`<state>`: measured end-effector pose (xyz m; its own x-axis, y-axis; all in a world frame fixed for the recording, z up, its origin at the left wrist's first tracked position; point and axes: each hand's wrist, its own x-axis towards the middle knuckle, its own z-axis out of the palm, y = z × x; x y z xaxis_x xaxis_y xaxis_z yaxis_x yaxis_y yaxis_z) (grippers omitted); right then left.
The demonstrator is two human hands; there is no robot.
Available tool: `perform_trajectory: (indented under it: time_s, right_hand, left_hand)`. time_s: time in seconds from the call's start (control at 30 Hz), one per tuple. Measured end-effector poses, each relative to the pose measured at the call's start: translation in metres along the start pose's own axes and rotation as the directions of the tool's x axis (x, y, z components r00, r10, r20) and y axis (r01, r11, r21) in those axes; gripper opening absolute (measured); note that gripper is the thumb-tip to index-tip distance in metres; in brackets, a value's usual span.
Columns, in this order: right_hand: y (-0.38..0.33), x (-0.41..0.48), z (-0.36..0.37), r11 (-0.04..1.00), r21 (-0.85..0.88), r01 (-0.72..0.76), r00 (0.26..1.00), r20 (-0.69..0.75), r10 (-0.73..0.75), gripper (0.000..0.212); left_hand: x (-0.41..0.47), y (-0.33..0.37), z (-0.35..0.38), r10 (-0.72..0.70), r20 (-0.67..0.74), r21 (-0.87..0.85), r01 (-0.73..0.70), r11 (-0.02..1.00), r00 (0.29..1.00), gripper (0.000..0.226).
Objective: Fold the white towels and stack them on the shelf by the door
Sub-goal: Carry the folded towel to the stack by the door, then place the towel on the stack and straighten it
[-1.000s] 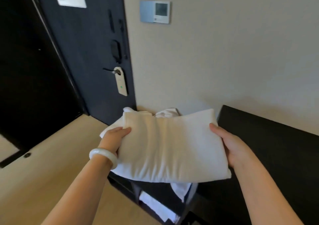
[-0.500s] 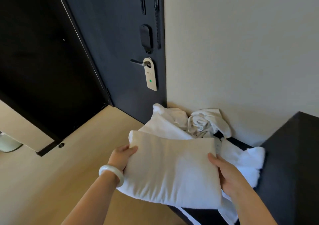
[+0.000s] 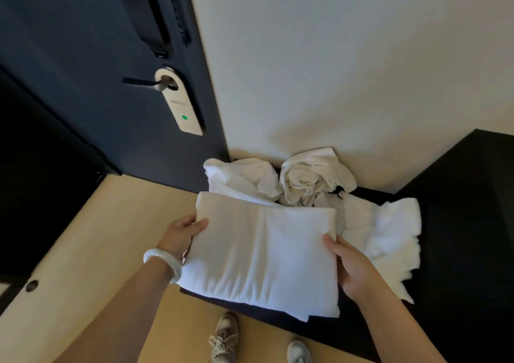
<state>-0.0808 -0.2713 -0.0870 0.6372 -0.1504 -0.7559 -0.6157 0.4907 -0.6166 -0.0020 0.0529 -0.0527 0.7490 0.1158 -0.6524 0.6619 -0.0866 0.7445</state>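
Note:
A folded white towel lies low over the front of the dark shelf by the door. My left hand grips its left edge, thumb on top. My right hand grips its right edge, thumb on top as well. Behind it lie unfolded white towels: one crumpled heap at the back left, one twisted bundle against the wall, and a loose towel spread to the right.
The dark door with its handle and a hanging door tag stands at the left. A beige wall backs the shelf. The wooden floor and my two shoes lie below.
My view has tilted down and moved closer. Both hands have lowered the folded towel onto the shelf in front of the crumpled towels, keeping the same grip.

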Motion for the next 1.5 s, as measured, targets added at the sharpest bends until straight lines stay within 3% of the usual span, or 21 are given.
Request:
perform_trajectory:
  time_s: [0.13,0.23,0.33,0.47,0.67,0.77,0.9,0.97,1.0,1.07,1.1,1.17,1.27,1.5]
  right_hand:
    - [0.015,0.014,0.012,0.999,0.044,0.022,0.995,-0.098,-0.018,0.031]
    - [0.034,0.034,0.016,1.0,-0.007,0.027,0.971,-0.236,-0.028,0.036]
    - [0.05,0.048,0.019,0.999,-0.04,-0.018,0.966,-0.26,0.008,0.037]
    - [0.052,0.051,0.017,0.999,-0.042,-0.017,0.953,-0.302,0.003,0.039]
    - [0.05,0.044,0.018,0.989,-0.144,0.044,0.928,-0.361,-0.094,0.037]
    - [0.061,0.049,0.024,0.984,-0.177,0.015,0.898,-0.431,-0.091,0.035]
    - [0.059,0.049,0.033,0.973,-0.229,-0.025,0.876,-0.473,-0.089,0.035]
    - [0.058,0.047,0.036,0.896,-0.443,-0.034,0.83,-0.511,-0.221,0.048]
    - [0.058,0.045,0.04,0.804,-0.594,-0.02,0.794,-0.499,-0.348,0.056]
    - [0.059,0.042,0.051,0.449,-0.893,0.019,0.737,-0.291,-0.61,0.069]
    - [0.063,0.044,0.056,0.242,-0.97,0.031,0.743,-0.139,-0.655,0.074]
    - [0.077,0.053,0.062,-0.017,-0.998,0.06,0.805,0.058,-0.59,0.072]
    - [0.103,0.068,0.056,-0.093,-0.995,0.046,0.886,0.083,-0.457,0.069]
    - [0.079,0.076,0.046,-0.1,-0.992,0.08,0.956,0.105,-0.275,0.068]
  left_hand:
    - [0.054,0.017,-0.015,0.012,0.116,0.094,-0.023,0.995,0.993,0.018]
    - [0.109,0.012,-0.017,-0.017,0.214,0.317,-0.053,0.947,0.977,0.029]
    - [0.145,-0.004,-0.017,-0.117,0.27,0.49,-0.032,0.871,0.956,0.03]
    - [0.158,-0.01,-0.021,-0.135,0.278,0.501,-0.023,0.865,0.951,0.032]
    - [0.16,-0.004,-0.026,0.05,0.303,0.444,-0.188,0.876,0.952,0.018]
    - [0.159,-0.011,-0.022,0.067,0.284,0.541,-0.218,0.812,0.957,0.023]
    - [0.157,-0.014,-0.014,0.104,0.233,0.553,-0.22,0.804,0.967,0.034]
    - [0.151,-0.013,-0.008,0.189,0.192,0.691,-0.269,0.67,0.963,0.046]
    - [0.145,-0.012,-0.003,0.26,0.189,0.792,-0.303,0.53,0.947,0.053]
    - [0.127,-0.012,0.013,0.387,0.318,0.905,-0.399,0.149,0.866,0.067]
    - [0.117,-0.014,0.024,0.396,0.431,0.884,-0.467,-0.007,0.811,0.073]
    - [0.104,-0.026,0.044,0.296,0.604,0.795,-0.584,-0.165,0.74,0.075]
    - [0.108,-0.059,0.062,0.101,0.676,0.729,-0.642,-0.237,0.73,0.074]
    - [0.117,-0.06,0.075,-0.004,0.624,0.756,-0.604,-0.252,0.782,0.079]
